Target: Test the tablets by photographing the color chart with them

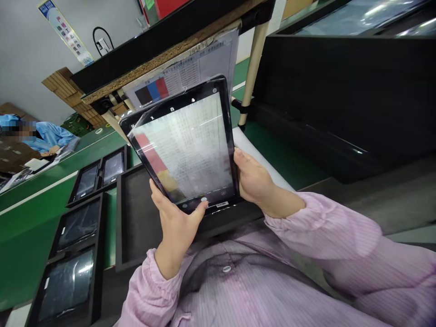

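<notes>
A black-framed tablet (190, 150) is held up in front of me, tilted, its screen lit with a camera view. My left hand (175, 222) grips its lower left corner, with the thumb over the bottom of the screen near the round shutter button. Around the right edge, my right hand (255, 179) is closed, its fingers hidden behind the tablet. Beyond the tablet, a printed sheet (184, 68) with black, blue and red colour blocks hangs under a shelf. A blurred sheet-like picture with red and yellow patches fills the screen.
Black trays (98, 175) holding film-wrapped tablets lie on the green bench (20, 231) at left. An empty-looking black tray (139, 213) sits beside them. A large black bin (306, 100) stands at right. A person in blue (51, 136) sits at far left.
</notes>
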A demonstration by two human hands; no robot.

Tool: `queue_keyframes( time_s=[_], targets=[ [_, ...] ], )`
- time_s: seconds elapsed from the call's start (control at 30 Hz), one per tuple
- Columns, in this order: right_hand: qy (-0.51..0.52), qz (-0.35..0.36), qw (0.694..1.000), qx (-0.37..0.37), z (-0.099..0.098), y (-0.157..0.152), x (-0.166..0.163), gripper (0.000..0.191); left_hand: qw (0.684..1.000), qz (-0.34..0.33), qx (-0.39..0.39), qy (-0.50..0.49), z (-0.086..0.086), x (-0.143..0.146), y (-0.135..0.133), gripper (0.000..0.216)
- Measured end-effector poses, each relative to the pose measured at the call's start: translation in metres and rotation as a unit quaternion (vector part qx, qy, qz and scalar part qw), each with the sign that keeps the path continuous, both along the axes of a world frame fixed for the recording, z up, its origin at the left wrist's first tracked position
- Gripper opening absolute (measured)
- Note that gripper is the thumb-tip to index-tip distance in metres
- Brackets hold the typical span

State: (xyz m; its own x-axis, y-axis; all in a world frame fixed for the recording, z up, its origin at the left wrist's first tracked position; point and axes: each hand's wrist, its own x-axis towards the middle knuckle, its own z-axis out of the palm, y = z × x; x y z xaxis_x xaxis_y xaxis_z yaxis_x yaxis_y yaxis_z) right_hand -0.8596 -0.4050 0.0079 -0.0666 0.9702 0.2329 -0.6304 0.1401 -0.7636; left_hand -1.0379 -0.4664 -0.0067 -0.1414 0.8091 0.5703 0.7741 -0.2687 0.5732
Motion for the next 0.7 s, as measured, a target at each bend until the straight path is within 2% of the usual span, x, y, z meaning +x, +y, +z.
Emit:
queue_keyframes(
  time_s=[0.33, 0.6, 0.7],
  targets=[
    [-0.08, -0.032, 0.996, 0.014, -0.003, 0.004, 0.0, 0.051, 1.0, -0.009, 0.016, 0.008, -0.005, -0.002, 0.001, 0.131],
    [-0.05, -0.046, 0.997, -0.018, 0.004, 0.018, 0.003, 0.044, 1.0, -0.01, 0.016, 0.013, -0.001, 0.003, 0.006, 0.13],
    [-0.052, -0.03, 0.998, -0.03, 0.01, 0.025, 0.009, 0.039, 1.0, -0.013, 0.004, 0.008, 0.002, 0.011, 0.008, 0.128]
  ],
)
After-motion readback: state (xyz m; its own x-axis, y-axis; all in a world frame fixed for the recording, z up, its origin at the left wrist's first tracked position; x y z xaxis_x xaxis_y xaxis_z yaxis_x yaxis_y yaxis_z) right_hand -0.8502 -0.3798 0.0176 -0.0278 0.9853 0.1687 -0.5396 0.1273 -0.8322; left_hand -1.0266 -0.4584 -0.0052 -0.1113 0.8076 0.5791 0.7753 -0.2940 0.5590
